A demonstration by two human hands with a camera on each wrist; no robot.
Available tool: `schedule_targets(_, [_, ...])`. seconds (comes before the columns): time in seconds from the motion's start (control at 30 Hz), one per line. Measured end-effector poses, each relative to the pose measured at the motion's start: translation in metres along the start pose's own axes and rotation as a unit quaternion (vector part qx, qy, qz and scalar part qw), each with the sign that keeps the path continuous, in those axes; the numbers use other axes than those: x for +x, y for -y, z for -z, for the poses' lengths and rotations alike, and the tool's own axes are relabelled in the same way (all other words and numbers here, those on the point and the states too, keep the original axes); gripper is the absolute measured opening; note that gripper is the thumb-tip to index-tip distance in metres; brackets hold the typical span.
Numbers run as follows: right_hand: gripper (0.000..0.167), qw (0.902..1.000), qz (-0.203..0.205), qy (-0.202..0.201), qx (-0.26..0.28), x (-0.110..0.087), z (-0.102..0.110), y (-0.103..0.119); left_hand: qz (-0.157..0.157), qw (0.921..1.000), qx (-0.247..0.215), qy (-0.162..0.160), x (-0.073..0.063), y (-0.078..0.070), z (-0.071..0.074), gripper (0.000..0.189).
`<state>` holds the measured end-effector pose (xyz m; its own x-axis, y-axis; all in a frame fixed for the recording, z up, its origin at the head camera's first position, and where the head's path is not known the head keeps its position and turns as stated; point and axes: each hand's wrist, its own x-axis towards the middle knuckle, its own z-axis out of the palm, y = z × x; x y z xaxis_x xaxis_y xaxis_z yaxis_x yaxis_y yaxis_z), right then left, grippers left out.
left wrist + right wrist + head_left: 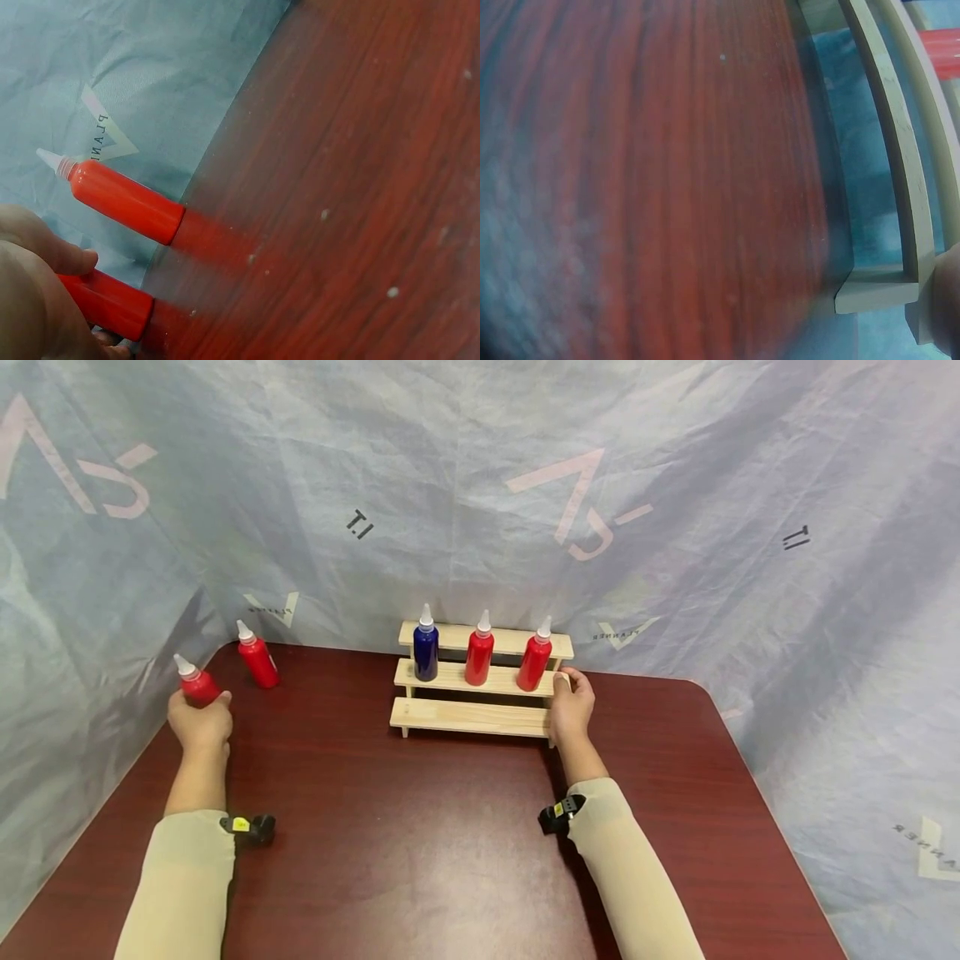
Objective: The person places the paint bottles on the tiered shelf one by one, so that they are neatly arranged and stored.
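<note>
At the far left of the head view my left hand (201, 723) grips a red squeeze bottle (199, 687) with a white pointed cap. The left wrist view shows my thumb along that bottle (112, 306); its cap is out of sight there. Just beyond it a second red bottle (258, 662) stands on the table. My right hand (572, 706) pinches the right end of a three-tier wooden rack (472, 717) at its middle shelf. On that shelf stand a blue bottle (426, 653), a red bottle (479, 658) and another red bottle (535, 662).
Around the rack spreads a dark red-brown wooden table (420, 843). A grey printed cloth (450, 485) hangs along its back and both sides. Black cameras are strapped to the left wrist (258, 829) and right wrist (557, 817).
</note>
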<state>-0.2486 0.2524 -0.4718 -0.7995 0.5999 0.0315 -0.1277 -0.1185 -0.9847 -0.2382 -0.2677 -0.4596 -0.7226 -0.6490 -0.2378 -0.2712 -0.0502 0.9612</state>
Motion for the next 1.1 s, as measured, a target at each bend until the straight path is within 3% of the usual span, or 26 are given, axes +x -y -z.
schedule_targets(0.13, [0.021,1.0,-0.001,-0.001,-0.003,0.0,0.001,0.0,-0.015,0.9998,0.011,-0.004,0.0,0.002,-0.003,0.065])
schedule_targets(0.37, [0.02,0.9999,0.003,-0.003,-0.009,0.001,0.001,-0.001,-0.047,0.9955,0.081,0.016,-0.007,0.004,-0.008,0.063])
schedule_targets(0.63, [0.021,0.9999,0.007,-0.005,-0.012,0.002,0.001,-0.005,-0.06,0.994,0.08,0.043,-0.012,0.002,-0.014,0.061])
schedule_targets(0.9, [0.018,1.0,-0.001,0.001,0.008,0.001,0.0,-0.001,-0.063,0.9865,0.135,0.067,-0.017,-0.001,-0.013,0.07])
schedule_targets(1.1, [0.018,1.0,-0.004,0.0,0.004,0.001,0.001,-0.002,-0.095,0.9764,0.165,0.101,-0.017,0.002,-0.014,0.067])
